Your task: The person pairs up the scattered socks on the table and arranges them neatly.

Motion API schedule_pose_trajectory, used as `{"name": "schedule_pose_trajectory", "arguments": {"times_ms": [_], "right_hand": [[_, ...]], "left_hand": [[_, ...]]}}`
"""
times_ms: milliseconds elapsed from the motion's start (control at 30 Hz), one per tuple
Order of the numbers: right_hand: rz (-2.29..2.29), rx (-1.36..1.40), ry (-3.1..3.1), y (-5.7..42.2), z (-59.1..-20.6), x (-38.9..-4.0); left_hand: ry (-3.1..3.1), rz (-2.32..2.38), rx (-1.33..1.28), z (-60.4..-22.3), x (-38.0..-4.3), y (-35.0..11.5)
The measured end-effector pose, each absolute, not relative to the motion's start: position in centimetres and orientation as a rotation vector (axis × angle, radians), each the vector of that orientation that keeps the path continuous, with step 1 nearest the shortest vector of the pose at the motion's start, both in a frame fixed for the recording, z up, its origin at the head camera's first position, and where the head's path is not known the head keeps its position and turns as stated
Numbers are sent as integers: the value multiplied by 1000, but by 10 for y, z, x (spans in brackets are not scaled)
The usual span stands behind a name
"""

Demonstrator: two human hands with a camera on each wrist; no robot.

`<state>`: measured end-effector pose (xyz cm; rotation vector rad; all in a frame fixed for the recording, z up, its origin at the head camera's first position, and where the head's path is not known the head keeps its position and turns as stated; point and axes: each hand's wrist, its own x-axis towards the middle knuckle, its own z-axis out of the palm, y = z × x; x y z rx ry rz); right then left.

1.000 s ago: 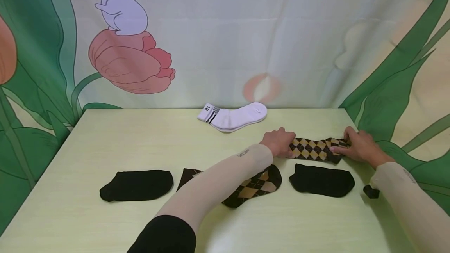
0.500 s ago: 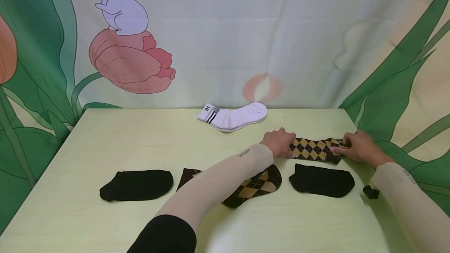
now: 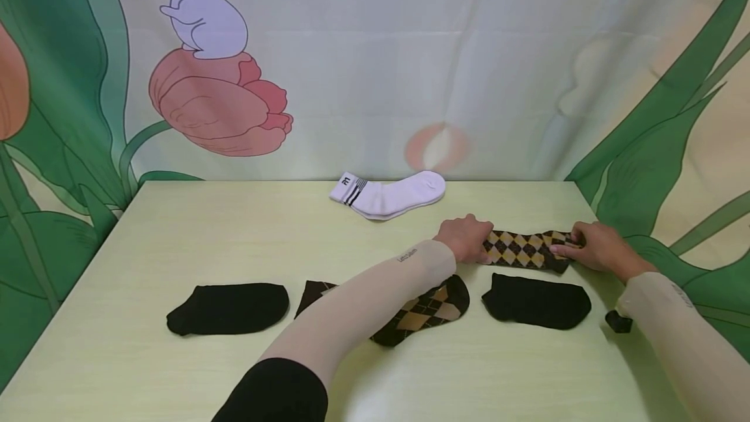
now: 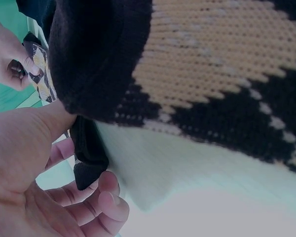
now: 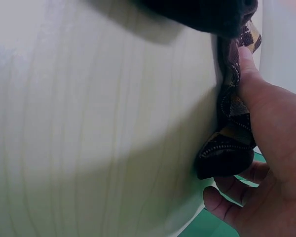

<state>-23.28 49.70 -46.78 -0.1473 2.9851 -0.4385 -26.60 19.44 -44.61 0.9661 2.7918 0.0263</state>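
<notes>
A brown, yellow and black argyle sock (image 3: pixel 521 249) lies at the back right of the table, stretched between both hands. My left hand (image 3: pixel 465 238) holds its left end; in the left wrist view the fingers curl about the dark end (image 4: pixel 90 165). On the right end, my right hand (image 3: pixel 600 246) grips the cloth, thumb on top. The right wrist view shows that thumb pressing along the sock (image 5: pixel 234 106) and the fingers bent around its dark end. A second argyle sock (image 3: pixel 428 311) lies in front, partly covered by my left forearm.
Two black socks, one on the left (image 3: pixel 228 309) and one on the right (image 3: pixel 536 301), lie flat on the table (image 3: pixel 176 233). White socks (image 3: pixel 389 195) with black stripes lie at the back edge, by a printed curtain (image 3: pixel 351 70). A small black object (image 3: pixel 618 320) shows at my right sleeve.
The raised fingers of my right hand have come down and bent onto the sock's right end. My left hand and the other socks have stayed in place.
</notes>
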Motion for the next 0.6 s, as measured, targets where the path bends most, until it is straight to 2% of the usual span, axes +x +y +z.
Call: {"name": "schedule_pose_trajectory", "arguments": {"times_ms": [600], "right_hand": [[-375, -147, 2962, 497, -457, -231]], "left_hand": [[2795, 22, 947, -445, -270, 203]]}}
